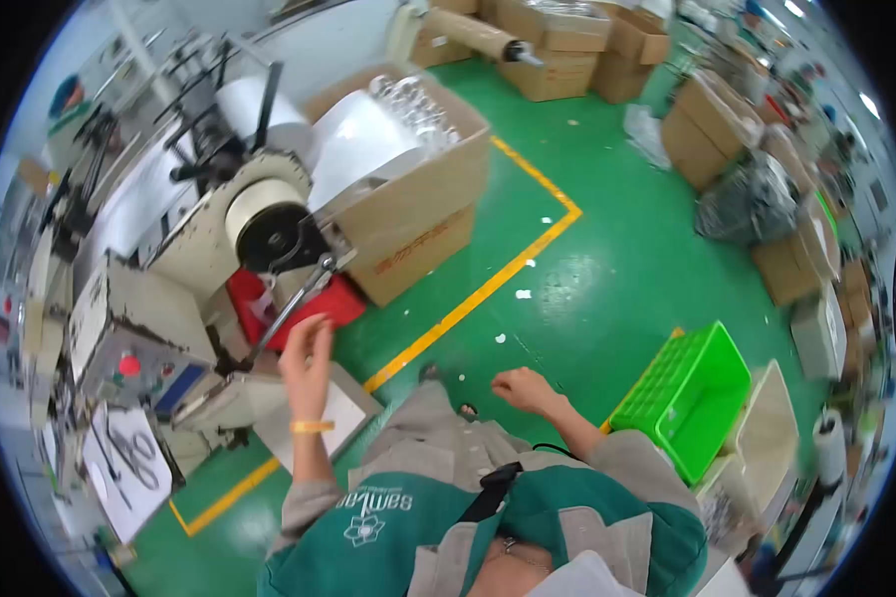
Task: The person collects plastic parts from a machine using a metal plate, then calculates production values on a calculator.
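My left hand [307,360], with a yellow band at the wrist, is raised in front of a cream machine [141,316]. Its fingers are stretched out and hold nothing. A metal lever [294,303] and a red cloth-like piece [340,301] on the machine lie just beyond the fingertips. Under that forearm is a pale flat-topped box [343,423]. Over the green floor hangs my right hand [525,389], its fingers curled in with no object showing. Nearest to it on the right stands a bright green plastic crate [689,403].
A big carton [408,249] holding white sheet material stands beside the machine's spool [269,221]. Yellow tape [473,300] marks the floor. Scissors [134,453] lie on a white board at left. More cartons [702,134] and a dark plastic bag [750,204] line the right.
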Demonstrator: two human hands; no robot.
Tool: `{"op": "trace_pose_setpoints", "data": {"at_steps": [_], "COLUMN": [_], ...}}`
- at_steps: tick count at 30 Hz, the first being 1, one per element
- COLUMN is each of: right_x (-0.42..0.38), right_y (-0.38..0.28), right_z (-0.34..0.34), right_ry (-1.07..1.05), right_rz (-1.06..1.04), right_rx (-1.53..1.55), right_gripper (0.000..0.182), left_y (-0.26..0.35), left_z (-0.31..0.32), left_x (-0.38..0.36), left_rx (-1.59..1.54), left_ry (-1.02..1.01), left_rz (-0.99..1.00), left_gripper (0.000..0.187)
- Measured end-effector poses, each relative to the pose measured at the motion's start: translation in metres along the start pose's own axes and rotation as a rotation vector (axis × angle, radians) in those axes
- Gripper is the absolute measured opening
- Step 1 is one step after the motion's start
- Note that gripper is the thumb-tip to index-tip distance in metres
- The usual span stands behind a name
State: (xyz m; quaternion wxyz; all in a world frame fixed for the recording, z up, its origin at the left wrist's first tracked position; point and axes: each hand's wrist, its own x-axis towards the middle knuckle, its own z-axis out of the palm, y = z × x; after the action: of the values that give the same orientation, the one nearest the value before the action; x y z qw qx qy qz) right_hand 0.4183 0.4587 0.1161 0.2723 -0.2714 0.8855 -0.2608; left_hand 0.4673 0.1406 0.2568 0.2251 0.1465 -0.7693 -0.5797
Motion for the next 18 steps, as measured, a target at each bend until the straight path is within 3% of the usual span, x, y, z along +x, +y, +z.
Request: {"op": "trace_pose_setpoints", "data": {"at_steps": [4,11,13,15,16,17,18], "right_x": [0.032,0.139,0.177,0.214,0.227,0.235,0.241], "right_y": [0.019,0.074,0.074,0.064,0.064,0.067,0.075], "right_z": [-0.031,-0.106,-0.14,-0.181,-0.195,-0.207,-0.215], "right_ry": [-0.038,-0.009,0.008,0.064,0.118,0.197,0.228], "right_rz": [0.011,0.064,0.052,0.075,0.091,0.118,0.14], "right_rx": [0.089,0.095,0.1,0.118,0.147,0.18,0.196], "right_gripper": [0.019,0.019,0.021,0.021,0.021,0.02,0.021], "left_y": [-0.027,-0.106,-0.144,-0.211,-0.264,-0.339,-0.455], "left_z": [0.058,0.146,0.166,0.194,0.203,0.207,0.207], "left_x": [0.036,0.194,0.254,0.32,0.348,0.39,0.428], "left_rx": [0.166,0.148,-0.13,-0.459,-0.393,-0.32,-0.385], "left_ry": [-0.214,-0.169,-0.08,0.02,-0.002,-0.049,-0.082], "left_rz": [-0.067,-0.108,-0.325,-0.53,-0.599,-0.652,-0.818], "left_gripper": [0.023,0.031,0.029,0.026,0.023,0.021,0.019]}}
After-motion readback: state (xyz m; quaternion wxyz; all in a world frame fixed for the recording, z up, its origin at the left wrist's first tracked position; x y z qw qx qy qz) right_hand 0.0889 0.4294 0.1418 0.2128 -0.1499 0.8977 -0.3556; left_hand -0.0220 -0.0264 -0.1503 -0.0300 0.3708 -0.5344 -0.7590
